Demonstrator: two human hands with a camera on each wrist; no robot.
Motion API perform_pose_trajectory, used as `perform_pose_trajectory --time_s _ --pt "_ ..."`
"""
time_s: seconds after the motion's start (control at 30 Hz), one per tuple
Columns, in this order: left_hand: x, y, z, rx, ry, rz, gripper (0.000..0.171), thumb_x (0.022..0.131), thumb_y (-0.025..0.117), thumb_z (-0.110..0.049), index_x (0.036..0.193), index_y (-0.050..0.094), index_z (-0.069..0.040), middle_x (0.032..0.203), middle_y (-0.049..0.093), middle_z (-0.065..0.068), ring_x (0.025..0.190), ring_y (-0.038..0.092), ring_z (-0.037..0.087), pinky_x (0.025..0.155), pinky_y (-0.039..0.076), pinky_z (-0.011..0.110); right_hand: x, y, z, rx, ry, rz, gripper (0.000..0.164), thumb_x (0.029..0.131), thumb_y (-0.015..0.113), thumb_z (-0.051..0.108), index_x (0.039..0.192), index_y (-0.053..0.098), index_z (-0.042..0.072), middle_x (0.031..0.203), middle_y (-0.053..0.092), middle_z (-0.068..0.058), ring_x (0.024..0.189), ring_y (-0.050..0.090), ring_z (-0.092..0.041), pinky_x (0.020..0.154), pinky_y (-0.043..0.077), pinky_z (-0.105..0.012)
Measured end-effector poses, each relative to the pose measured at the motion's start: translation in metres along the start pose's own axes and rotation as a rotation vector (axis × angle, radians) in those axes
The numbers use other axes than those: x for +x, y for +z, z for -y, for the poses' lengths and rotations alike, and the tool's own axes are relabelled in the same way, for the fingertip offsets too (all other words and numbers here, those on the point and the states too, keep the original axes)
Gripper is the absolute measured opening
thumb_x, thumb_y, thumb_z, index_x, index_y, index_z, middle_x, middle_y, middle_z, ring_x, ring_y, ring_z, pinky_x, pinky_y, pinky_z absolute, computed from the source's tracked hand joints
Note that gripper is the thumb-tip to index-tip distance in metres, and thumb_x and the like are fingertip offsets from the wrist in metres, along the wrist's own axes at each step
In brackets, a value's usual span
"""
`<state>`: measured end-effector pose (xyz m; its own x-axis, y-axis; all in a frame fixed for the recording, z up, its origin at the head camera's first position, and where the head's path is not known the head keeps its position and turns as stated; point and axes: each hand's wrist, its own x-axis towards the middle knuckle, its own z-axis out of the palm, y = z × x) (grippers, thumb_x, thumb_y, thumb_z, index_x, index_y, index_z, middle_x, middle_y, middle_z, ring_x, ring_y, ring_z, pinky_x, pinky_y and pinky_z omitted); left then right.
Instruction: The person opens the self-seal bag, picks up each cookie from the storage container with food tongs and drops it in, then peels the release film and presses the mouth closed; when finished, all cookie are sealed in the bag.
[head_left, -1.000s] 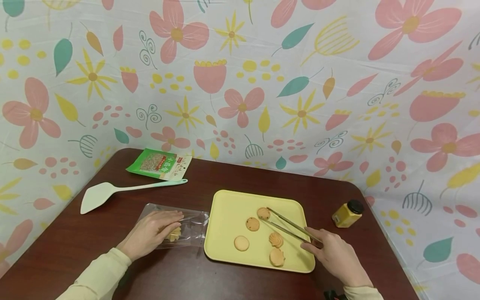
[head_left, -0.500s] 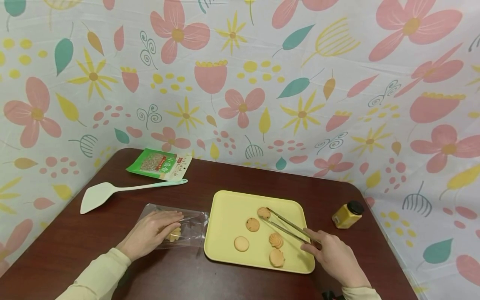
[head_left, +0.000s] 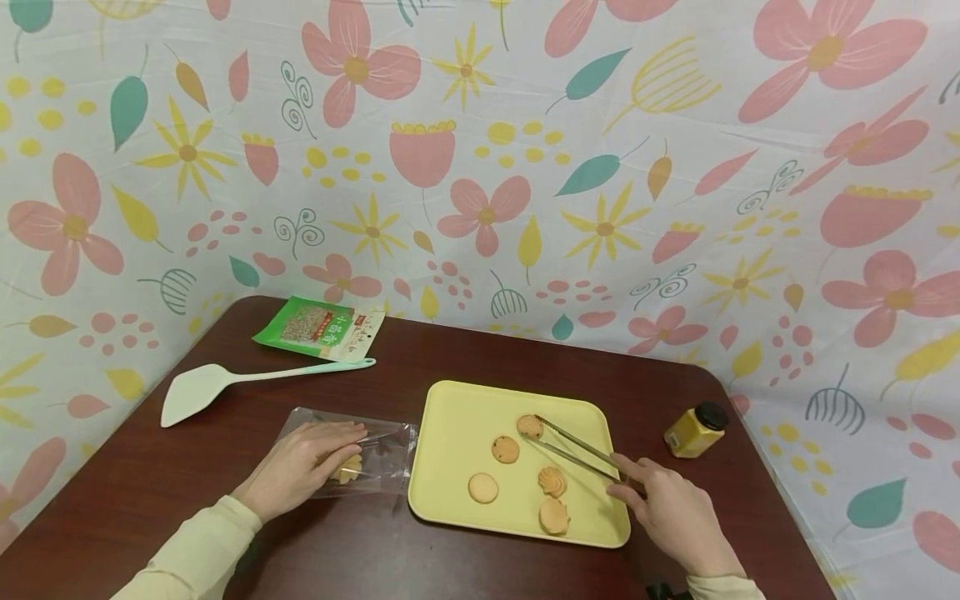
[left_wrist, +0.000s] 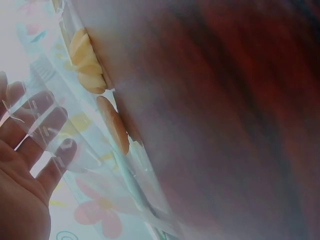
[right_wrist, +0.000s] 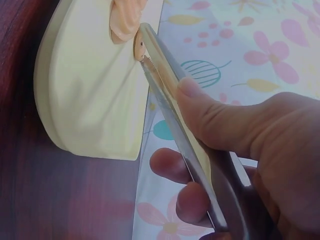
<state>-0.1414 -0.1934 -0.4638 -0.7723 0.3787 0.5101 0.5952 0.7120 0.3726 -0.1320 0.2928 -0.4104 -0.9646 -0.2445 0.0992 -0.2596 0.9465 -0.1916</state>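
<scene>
Tray (head_left: 446, 517): pale yel. throughout. Choc-chip-type cookie (head_left: 506, 449): golden brn. w/ dk. specks. Plain cookie (head_left: 483, 487): lt. tan. Swirl cookie (head_left: 552, 481): orange-tan, ridged spiral pattern. Tongs (right_wrist: 161, 55): silver, metallic sheen. Bag (head_left: 386, 462): clear, colourless, whitish glare. Bagged cookie (left_wrist: 86, 62): pale yel., fluted. Packet (head_left: 322, 329): bright grn., wht. end panel, red patches, wht. lettering, speckled grey-brn. window. Turner (head_left: 198, 396): off-wht. blade, mint tint twd. handle end. Jar (head_left: 693, 433): yel. body, blk. lid. Table (head_left: 420, 558): dk. reddish brn. Sleeve (head_left: 198, 542): pale cream-yel. Backdrop cloth (head_left: 480, 92): wht. ground; pink flowers, yel. starbursts & dots, teal/ochre leaves, grey-teal scrolls.
</scene>
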Motion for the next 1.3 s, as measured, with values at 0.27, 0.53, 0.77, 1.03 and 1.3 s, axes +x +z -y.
perform_pose_trajectory --time_s 0.27,0.53,0.77,1.03,1.3 --pt "0.001 0.000 -0.001 -0.004 0.006 0.003 0.029 0.086 0.070 -0.021 0.113 0.070 -0.013 0.114 0.066 -0.003 0.107 0.060 0.015 0.090 0.047 0.038 0.000 0.000 -0.001 -0.019 -0.024 -0.052 0.046 0.083 0.070 0.037 0.125 0.063 0.020 0.071 0.048 0.011 0.045 0.035 -0.001 0.040 0.032 -0.026" --pt "0.000 0.001 0.000 -0.003 0.027 -0.011 0.028 0.086 0.070 -0.019 0.113 0.070 -0.011 0.113 0.067 -0.001 0.105 0.061 0.017 0.089 0.048 0.040 0.002 0.000 0.007 -0.030 -0.073 -0.088 0.045 0.084 0.069 0.040 0.125 0.063 0.021 0.067 0.040 0.017 0.043 0.030 0.000 0.039 0.030 -0.022" --pt "0.001 0.000 0.000 -0.006 0.007 0.006 0.028 0.087 0.069 -0.022 0.114 0.070 -0.012 0.114 0.066 -0.001 0.106 0.061 0.017 0.091 0.047 0.041 0.006 0.001 0.018 -0.024 -0.131 -0.129 0.046 0.083 0.068 0.044 0.124 0.064 0.023 0.070 0.043 0.018 0.044 0.031 0.003 0.038 0.030 -0.020" --pt "0.002 0.000 -0.001 -0.002 -0.020 0.026 0.029 0.089 0.067 -0.025 0.115 0.070 -0.013 0.115 0.066 -0.003 0.108 0.060 0.016 0.092 0.046 0.040 0.011 0.004 0.030 -0.004 -0.194 -0.170 0.044 0.080 0.072 0.039 0.121 0.066 0.023 0.076 0.052 0.023 0.045 0.031 0.006 0.039 0.030 -0.019" --pt "0.002 0.000 -0.001 -0.003 -0.014 0.022 0.028 0.088 0.069 -0.023 0.114 0.070 -0.013 0.114 0.066 -0.003 0.107 0.060 0.015 0.090 0.048 0.039 0.013 0.009 0.043 0.001 -0.278 -0.197 0.044 0.079 0.074 0.036 0.121 0.066 0.024 0.074 0.048 0.023 0.044 0.028 0.005 0.039 0.029 -0.017"
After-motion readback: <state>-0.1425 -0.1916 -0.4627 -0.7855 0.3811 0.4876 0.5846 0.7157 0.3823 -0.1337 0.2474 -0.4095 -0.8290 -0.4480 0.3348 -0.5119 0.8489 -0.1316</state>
